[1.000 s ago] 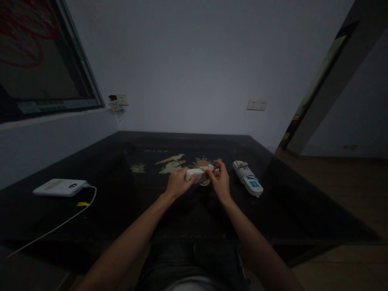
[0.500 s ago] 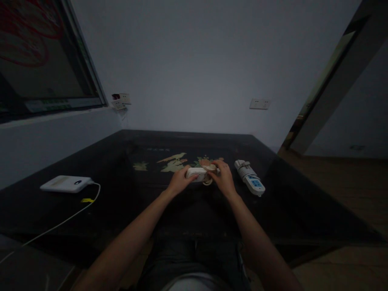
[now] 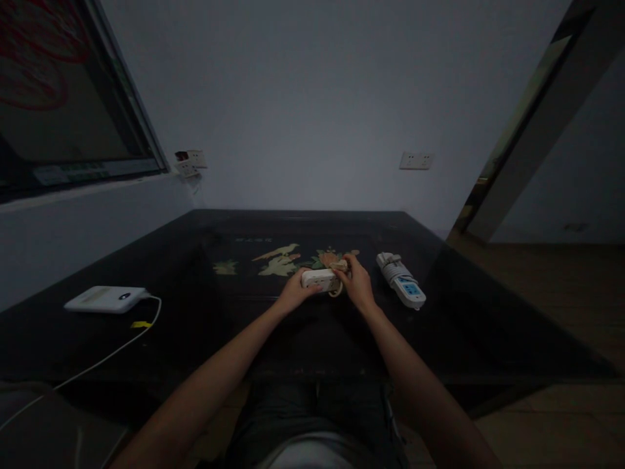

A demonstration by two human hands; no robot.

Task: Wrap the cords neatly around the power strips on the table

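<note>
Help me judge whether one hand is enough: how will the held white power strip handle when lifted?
The power strip looks a rigid plastic bar, probably stiff and light; left hand and right hand grip its ends. The cord loop beneath it is likely floppy and may dangle. Flat-sided, it should not roll on the table.

Exposure: frame was dim and underexposed.
Brightest area: back wall (image 3: 312,98) was softly, evenly lit.
Darkest area: black table (image 3: 195,326) lost detail in shadow.
Edges: wide-angle stretching bent the lines.
Sharpness: detail was soft, grainy.
</note>
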